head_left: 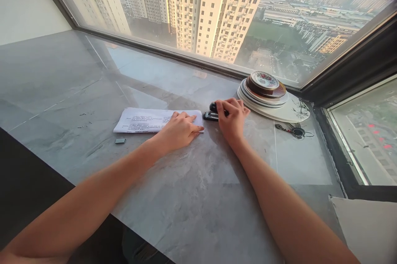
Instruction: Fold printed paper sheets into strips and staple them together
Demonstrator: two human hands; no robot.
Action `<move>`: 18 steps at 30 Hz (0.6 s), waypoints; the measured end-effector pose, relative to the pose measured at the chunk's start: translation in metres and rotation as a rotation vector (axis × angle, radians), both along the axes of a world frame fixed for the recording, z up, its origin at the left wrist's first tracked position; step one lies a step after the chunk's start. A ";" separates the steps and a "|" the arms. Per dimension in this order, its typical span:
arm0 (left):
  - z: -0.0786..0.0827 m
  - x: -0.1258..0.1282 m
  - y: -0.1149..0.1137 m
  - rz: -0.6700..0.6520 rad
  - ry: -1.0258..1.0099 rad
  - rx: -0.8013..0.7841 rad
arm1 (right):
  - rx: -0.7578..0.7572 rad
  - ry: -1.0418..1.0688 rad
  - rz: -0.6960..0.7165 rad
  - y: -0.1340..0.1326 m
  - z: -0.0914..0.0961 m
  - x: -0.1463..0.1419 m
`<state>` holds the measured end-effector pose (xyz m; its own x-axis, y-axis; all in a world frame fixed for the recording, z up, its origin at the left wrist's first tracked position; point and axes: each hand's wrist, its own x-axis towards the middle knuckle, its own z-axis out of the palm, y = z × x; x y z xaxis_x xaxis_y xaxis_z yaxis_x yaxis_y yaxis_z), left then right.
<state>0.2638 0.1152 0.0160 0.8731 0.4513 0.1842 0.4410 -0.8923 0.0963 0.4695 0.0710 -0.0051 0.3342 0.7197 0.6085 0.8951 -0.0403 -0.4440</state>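
Observation:
A stack of white printed paper (142, 120) lies flat on the grey stone sill. On its right end rests my left hand (182, 128), fingers stretched out and pressing down on the sheets. Just beyond the paper's right edge is a black stapler (211, 115), its jaw facing the paper. My right hand (232, 116) is wrapped round the stapler's rear part, hiding much of it. The stapler's tip sits close beside the paper; I cannot tell whether they touch. A small grey strip of staples (120, 141) lies below the paper's left end.
A pile of plates (263, 90) stands on a large white oval board (297, 109) by the window corner. In front of it lies a dark round trinket on a cord (298, 132). Loose staples (85, 114) are scattered at the left. A window frame (161, 54) borders the sill.

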 end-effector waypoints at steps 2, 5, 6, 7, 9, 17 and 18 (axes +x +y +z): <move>-0.001 -0.001 0.001 -0.004 0.003 -0.006 | 0.026 0.060 -0.114 0.001 -0.001 0.004; 0.000 -0.001 0.002 -0.028 -0.022 -0.046 | 0.024 0.112 -0.165 0.003 -0.002 0.007; 0.001 -0.002 0.002 -0.035 -0.033 -0.069 | 0.022 0.121 -0.164 0.003 -0.002 0.008; 0.002 -0.002 0.002 -0.040 -0.046 -0.097 | 0.020 0.127 -0.160 0.003 -0.002 0.007; 0.005 -0.002 0.002 -0.041 -0.071 -0.154 | 0.016 0.127 -0.158 0.003 0.000 0.007; 0.003 -0.002 0.002 -0.097 -0.082 -0.191 | -0.014 0.107 -0.174 0.003 0.002 0.006; 0.003 -0.002 0.002 -0.111 -0.073 -0.193 | -0.017 0.108 -0.173 0.003 0.002 0.006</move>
